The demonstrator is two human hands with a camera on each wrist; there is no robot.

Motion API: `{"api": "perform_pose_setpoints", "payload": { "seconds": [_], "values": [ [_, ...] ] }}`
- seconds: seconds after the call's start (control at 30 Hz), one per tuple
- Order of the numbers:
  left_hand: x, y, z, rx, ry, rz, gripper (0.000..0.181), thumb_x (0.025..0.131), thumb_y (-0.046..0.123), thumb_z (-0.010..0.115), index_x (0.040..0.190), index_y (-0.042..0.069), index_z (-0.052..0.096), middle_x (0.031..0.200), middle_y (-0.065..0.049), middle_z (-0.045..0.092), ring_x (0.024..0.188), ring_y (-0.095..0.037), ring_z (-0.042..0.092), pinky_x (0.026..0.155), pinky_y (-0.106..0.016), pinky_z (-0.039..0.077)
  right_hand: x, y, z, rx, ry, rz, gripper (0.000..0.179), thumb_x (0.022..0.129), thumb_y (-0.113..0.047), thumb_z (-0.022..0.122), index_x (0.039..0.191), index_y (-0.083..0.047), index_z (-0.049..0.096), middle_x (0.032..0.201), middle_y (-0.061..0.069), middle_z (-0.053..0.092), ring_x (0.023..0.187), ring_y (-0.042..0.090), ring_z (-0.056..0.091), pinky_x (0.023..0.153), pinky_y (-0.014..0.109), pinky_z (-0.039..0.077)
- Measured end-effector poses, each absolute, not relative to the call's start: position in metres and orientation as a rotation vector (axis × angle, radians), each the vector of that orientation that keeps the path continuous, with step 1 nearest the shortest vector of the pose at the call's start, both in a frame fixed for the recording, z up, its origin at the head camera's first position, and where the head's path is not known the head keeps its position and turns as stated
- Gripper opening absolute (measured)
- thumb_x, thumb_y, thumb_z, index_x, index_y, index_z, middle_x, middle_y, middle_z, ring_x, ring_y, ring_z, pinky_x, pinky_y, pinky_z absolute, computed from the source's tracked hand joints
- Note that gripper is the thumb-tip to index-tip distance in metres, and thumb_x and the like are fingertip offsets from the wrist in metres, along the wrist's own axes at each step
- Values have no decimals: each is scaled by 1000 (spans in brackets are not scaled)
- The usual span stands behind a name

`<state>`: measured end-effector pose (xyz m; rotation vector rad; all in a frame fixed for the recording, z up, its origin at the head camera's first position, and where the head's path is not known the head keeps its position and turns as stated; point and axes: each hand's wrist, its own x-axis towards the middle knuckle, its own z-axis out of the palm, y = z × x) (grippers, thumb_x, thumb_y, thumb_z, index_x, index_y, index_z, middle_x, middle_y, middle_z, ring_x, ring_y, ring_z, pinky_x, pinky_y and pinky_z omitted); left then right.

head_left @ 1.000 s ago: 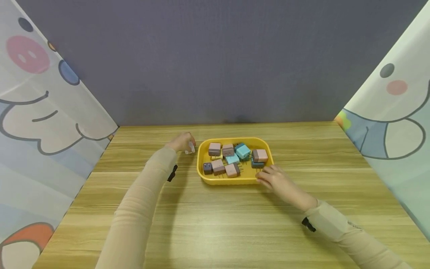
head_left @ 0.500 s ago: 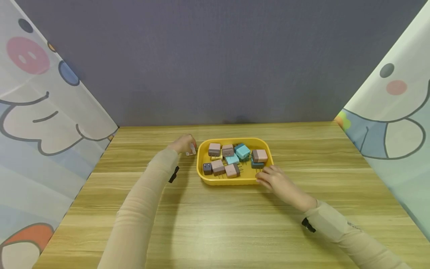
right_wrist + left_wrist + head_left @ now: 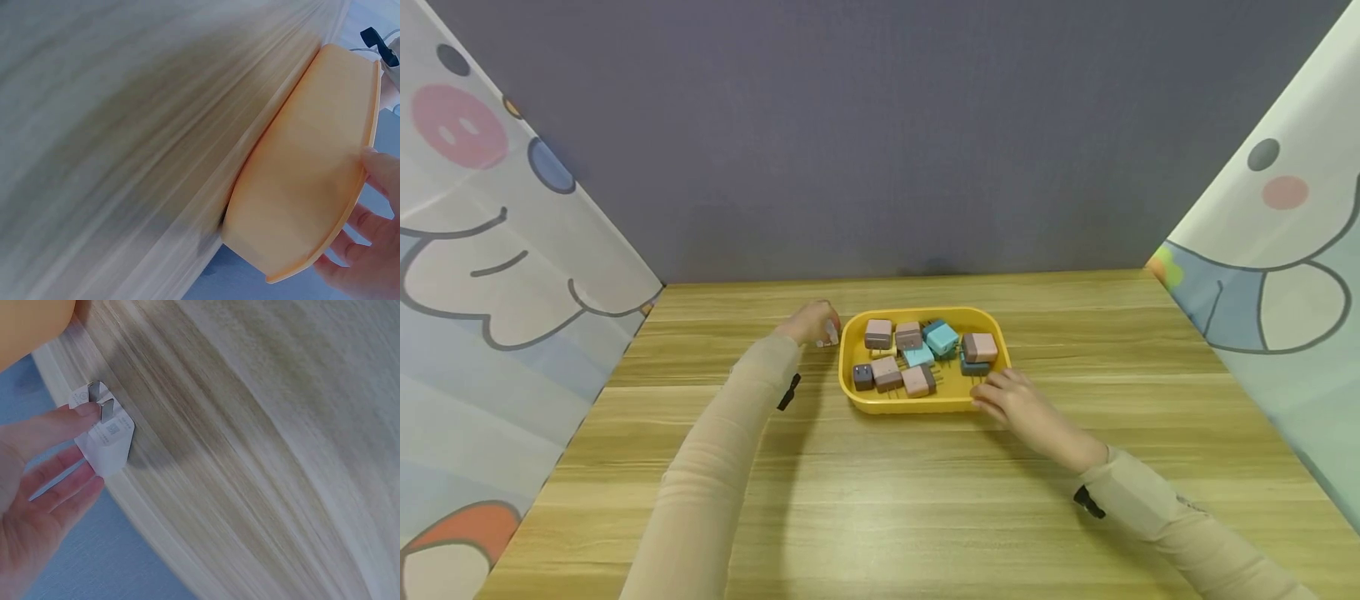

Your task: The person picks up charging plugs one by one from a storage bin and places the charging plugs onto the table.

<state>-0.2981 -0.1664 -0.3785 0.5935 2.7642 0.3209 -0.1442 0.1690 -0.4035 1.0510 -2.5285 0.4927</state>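
A white charger plug (image 3: pixel 107 450) with two flat metal prongs is at the table's far part, left of the yellow tray (image 3: pixel 917 406). My left hand (image 3: pixel 809 322) pinches it, thumb by the prongs and fingertips along its side. In the left wrist view its prongs point up. Several charger plugs lie in the tray, among them a light blue plug (image 3: pixel 942 337), a dark plug (image 3: pixel 863 377) and a pink-and-grey plug (image 3: pixel 981 347). With my right hand (image 3: pixel 1024 412) I grip the tray's near right corner; the thumb (image 3: pixel 382 167) presses the rim, with fingers over the edge.
Wood-grain table (image 3: pixel 895 508) stretches around the tray. A dark grey panel (image 3: pixel 880 150) rises behind its far edge. Cartoon-printed cloths, a left cloth (image 3: pixel 490 275) and a right cloth (image 3: pixel 1292 250), flank both sides.
My left hand has shifted slightly right and nearer with the white charger plug, which has turned a little in its fingers. The right hand and tray have stayed put.
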Motion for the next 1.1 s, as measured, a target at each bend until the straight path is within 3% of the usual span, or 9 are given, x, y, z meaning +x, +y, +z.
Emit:
{"api": "perform_pose_setpoints", "payload": {
  "seconds": [0.27, 0.6, 1.1],
  "values": [
    [-293, -167, -375, 615, 2795, 323, 29, 71, -5, 67, 99, 1, 64, 105, -17, 52, 100, -33, 50, 87, -40, 42, -144, 169, -403, 1062, -2514, 496, 13, 74, -10, 68, 86, -6, 66, 79, 1, 57, 74, 17, 50, 73, 39, 42],
    [-287, -163, -361, 558, 2910, 468, 31, 83, 0, 54, 114, -3, 56, 116, -23, 51, 103, -34, 50, 86, -42, 42, -143, 170, -403, 1043, -2552, 495, 12, 76, -11, 67, 87, -6, 66, 81, 2, 58, 76, 17, 50, 76, 41, 42],
    [-271, -127, -337, 641, 2892, 539, 24, 85, 8, 57, 106, -4, 59, 104, -18, 57, 91, -26, 53, 79, -35, 45, -144, 170, -403, 1044, -2547, 502, 13, 76, -10, 66, 88, -5, 65, 82, 3, 58, 77, 18, 51, 78, 42, 42]
  ]
}}
